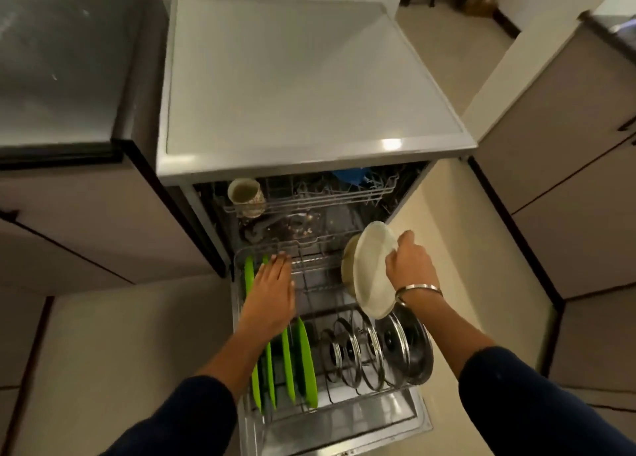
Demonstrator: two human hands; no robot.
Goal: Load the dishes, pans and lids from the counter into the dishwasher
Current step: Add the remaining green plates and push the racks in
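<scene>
A white bowl is gripped on edge by the right hand over the lower rack; bare prongs are just below and left of it — the left hand is held flat, fingers straight, above the green plates.

Home kitchen: open dishwasher, counter, cabinets.

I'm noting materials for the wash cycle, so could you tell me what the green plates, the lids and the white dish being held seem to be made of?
Green plates: probably plastic; vivid uniform colour, thin, matte.
Lids: clear glass with shiny metal rims and dark knobs; the rack shows through them.
White dish, gripped by the right hand: smooth, off-white, opaque; ceramic or melamine, cannot tell which.
</scene>
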